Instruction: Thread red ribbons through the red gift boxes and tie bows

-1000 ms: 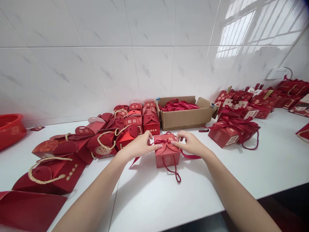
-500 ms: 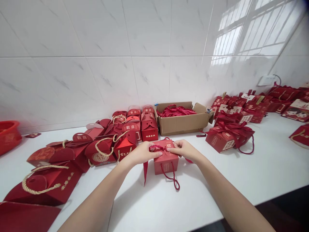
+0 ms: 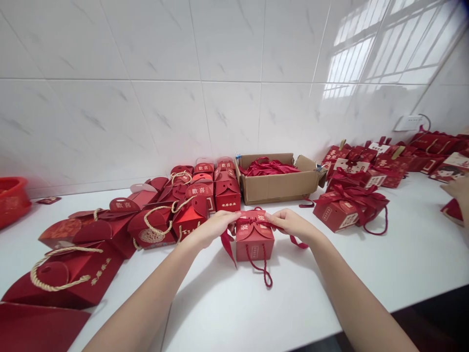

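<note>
A small red gift box (image 3: 254, 240) with a dark red cord handle stands on the white counter (image 3: 256, 308) in front of me. A red ribbon (image 3: 227, 243) crosses its top and its ends hang down on both sides. My left hand (image 3: 212, 226) pinches the ribbon at the box's upper left. My right hand (image 3: 288, 222) pinches the ribbon at the upper right. Both hands are closed on it, a little apart from each other.
An open cardboard box (image 3: 278, 185) of red ribbons sits behind. Untied red boxes with rope handles (image 3: 161, 215) crowd the left; ribbon-tied boxes (image 3: 348, 205) lie to the right. A red basin (image 3: 12, 199) stands far left. Another person's hand (image 3: 459, 190) shows at the right edge.
My hands have drawn apart along the ribbon on top of the box, and the ribbon ends now hang at both sides. Another person's hand has come in at the right edge.
</note>
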`<state>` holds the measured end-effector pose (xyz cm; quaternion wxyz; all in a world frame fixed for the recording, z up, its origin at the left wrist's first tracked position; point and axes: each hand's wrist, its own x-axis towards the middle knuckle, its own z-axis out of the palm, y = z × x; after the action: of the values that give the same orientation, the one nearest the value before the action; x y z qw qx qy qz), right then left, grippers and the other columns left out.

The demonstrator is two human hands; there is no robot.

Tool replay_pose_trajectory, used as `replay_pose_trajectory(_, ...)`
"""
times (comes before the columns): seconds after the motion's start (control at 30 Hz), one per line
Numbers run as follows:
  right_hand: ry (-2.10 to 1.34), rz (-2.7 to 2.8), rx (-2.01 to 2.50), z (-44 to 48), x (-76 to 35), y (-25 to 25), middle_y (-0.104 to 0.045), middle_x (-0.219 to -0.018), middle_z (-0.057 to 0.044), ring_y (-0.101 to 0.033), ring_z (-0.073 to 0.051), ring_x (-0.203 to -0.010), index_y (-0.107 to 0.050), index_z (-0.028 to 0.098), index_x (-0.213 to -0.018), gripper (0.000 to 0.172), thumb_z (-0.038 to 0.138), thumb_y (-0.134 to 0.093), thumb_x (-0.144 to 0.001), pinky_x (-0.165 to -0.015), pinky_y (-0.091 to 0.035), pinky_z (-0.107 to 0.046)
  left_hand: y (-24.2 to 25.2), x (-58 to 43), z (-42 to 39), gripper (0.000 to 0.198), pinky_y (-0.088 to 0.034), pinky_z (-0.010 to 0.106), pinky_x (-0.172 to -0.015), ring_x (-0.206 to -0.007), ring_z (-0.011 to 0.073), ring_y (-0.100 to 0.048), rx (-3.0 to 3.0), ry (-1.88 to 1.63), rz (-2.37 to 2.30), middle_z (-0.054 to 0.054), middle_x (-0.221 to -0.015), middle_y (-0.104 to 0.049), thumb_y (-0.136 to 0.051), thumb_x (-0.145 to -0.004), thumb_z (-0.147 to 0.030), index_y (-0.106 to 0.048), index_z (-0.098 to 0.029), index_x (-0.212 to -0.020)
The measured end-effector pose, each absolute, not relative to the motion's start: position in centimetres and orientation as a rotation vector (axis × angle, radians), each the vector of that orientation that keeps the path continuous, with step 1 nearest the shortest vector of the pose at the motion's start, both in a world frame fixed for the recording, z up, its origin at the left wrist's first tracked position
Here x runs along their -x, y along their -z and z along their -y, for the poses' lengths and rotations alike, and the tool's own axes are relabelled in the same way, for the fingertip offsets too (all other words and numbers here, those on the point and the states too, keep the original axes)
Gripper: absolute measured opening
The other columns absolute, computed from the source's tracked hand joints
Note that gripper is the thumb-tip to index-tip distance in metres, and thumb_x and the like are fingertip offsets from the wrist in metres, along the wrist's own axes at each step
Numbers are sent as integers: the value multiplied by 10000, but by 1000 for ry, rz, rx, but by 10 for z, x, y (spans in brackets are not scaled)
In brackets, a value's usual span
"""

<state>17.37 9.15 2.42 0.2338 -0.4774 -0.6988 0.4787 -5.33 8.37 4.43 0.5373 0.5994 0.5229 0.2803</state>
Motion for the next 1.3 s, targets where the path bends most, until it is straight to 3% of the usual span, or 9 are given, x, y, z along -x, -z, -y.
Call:
replay_pose_trajectory(0.2, -1321, 1908, 1294, -95, -180, -24, -283, -576, 57, -205, -68, -510, -442, 179, -599, 510, 650, -619, -684, -466, -159, -236, -50, 54, -78, 314, -447, 288, -712, -710, 145, -545, -1504, -564, -1133, 19, -744, -579, -595, -723, -468, -592, -154, -725)
replay_pose_trajectory(0.33, -1343, 1934, 1258, -97, -183, -23, -357, -561, 56, -263, -66, -509, -489, 170, -588, 479, 607, -672, -651, -478, -213, -232, -41, 56, -83, 291, -356, 252, -593, -571, 106, -416, -1635, -532, -1165, -27, -600, -449, -544, -739, -401, -451, -169, -589)
replay_pose_trajectory(0.53, -1353, 2033, 1268, -99, -195, -26, -386, -533, 58, -295, -58, -482, -504, 162, -577, 432, 543, -670, -691, -463, -239, -224, -40, 57, -83, 276, -272, 254, -544, -534, 97, -316, -1694, -473, -1201, -39, -576, -364, -528, -718, -352, -369, -184, -567)
replay_pose_trajectory(0.67, -1611, 1981, 1046, -101, -209, -24, -526, -549, 28, -463, -82, -506, -599, 146, -690, 316, 444, -701, -708, -507, -348, -227, -44, 55, -80, 237, -218, 252, -515, -531, 94, -283, -1742, -455, -1248, -38, -588, -356, -514, -700, -334, -371, -185, -582)
replay_pose_trajectory(0.77, -1797, 1781, 795, -100, -214, -23, -617, -620, 10, -578, -112, -572, -578, 155, -844, 300, 341, -748, -682, -563, -428, -237, -45, 56, -78, 244, -192, 251, -489, -513, 93, -272, -1816, -411, -1341, -43, -577, -340, -518, -677, -348, -353, -193, -586)
replay_pose_trajectory(0.97, -1731, 1547, 649, -95, -210, -25, -633, -634, 26, -501, -60, -401, -435, 196, -848, 335, 303, -729, -728, -411, -323, -181, -48, 58, -74, 225, -209, 250, -483, -522, 98, -281, -1889, -399, -1391, -40, -587, -336, -505, -671, -331, -344, -196, -590)
replay_pose_trajectory(1.1, -1644, 1539, 630, -93, -212, -28, -573, -618, 49, -547, -75, -461, -455, 198, -820, 293, 299, -719, -745, -461, -371, -201, -50, 59, -73, 188, -221, 241, -487, -535, 98, -303, -1919, -416, -1432, -44, -594, -349, -511, -652, -296, -358, -195, -607)
replay_pose_trajectory(1.3, -1590, 1461, 641, -95, -215, -28, -622, -732, 1, -554, -92, -511, -460, 199, -802, 319, 328, -737, -713, -494, -409, -235, -54, 58, -71, 180, -297, 241, -524, -568, 119, -398, -1957, -405, -1514, -37, -617, -429, -552, -628, -295, -403, -193, -626)
